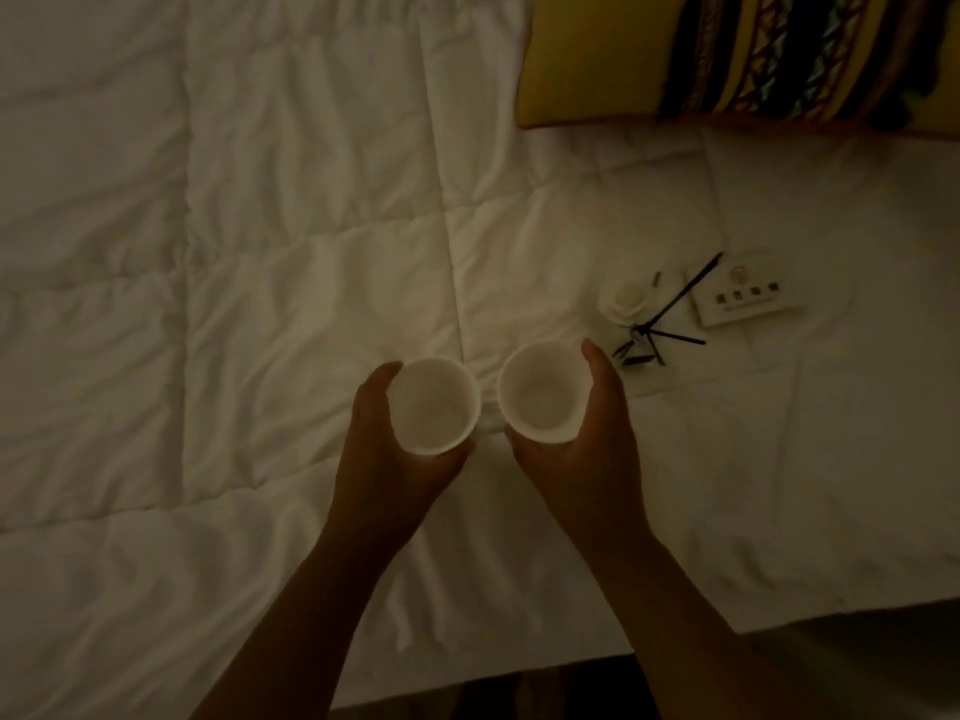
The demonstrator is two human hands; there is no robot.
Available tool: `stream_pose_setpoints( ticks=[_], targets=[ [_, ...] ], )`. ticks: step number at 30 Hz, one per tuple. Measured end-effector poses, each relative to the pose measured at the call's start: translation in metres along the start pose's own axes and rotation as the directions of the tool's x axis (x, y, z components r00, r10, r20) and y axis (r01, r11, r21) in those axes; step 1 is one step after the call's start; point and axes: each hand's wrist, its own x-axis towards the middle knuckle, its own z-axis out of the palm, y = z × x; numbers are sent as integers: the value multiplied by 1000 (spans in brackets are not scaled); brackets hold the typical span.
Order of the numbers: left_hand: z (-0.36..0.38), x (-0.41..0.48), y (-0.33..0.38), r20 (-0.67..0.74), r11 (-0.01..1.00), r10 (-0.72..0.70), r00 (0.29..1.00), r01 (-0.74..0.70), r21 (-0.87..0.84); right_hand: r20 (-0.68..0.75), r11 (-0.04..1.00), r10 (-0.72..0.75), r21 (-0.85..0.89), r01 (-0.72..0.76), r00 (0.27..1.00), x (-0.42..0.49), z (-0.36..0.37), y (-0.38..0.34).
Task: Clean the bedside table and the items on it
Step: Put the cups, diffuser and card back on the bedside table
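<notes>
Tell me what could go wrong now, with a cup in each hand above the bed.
The left cup and right cup are close together; their rims could knock. Set on the soft duvet, either cup may tip over. The right hand is near the black sticks and could scatter them.

Round logo and blurred, unreadable characters on the small white card [748,298]

1. left cup [435,406]: white, round, upright, empty; gripped by the left hand [395,459].
2. right cup [540,391]: same kind, upright, empty; gripped by the right hand [582,449], just beside the first, narrowly apart.
3. white flower-shaped piece [622,302], black sticks [675,298], printed card [748,296]: lying together on the quilt [260,304], just right of the cups and farther.
</notes>
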Motion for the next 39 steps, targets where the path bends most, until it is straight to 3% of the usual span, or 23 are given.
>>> stream_pose_setpoints(
  ticks=[6,10,14,18,23,27,31,34,39],
  targets=[
    [10,-42,47,182,994,93,979,-103,47,-1,983,162,92,-161,987,-55,-73,8],
    [48,-71,97,319,987,141,937,-157,23,-111,927,346,196,-321,932,-90,-136,29],
    [111,-100,153,469,967,233,852,-255,-17,-237,873,466,280,-399,853,-124,-208,70],
    [200,-143,210,624,926,329,709,-370,-68,-387,811,571,405,-422,724,-163,-287,131],
    [302,-208,264,712,854,441,547,-500,-145,-536,744,666,527,-411,519,-209,-359,203],
    [374,-265,299,822,788,466,327,-577,-217,-555,675,737,570,-468,385,-248,-409,257],
    [442,-303,320,882,700,436,178,-683,-208,-581,646,758,607,-463,296,-274,-438,301],
    [484,-324,331,879,616,464,108,-753,-233,-599,628,768,634,-452,227,-285,-448,327],
    [528,-338,330,868,603,481,123,-765,-226,-618,602,779,690,-401,107,-284,-462,362]
  ],
)
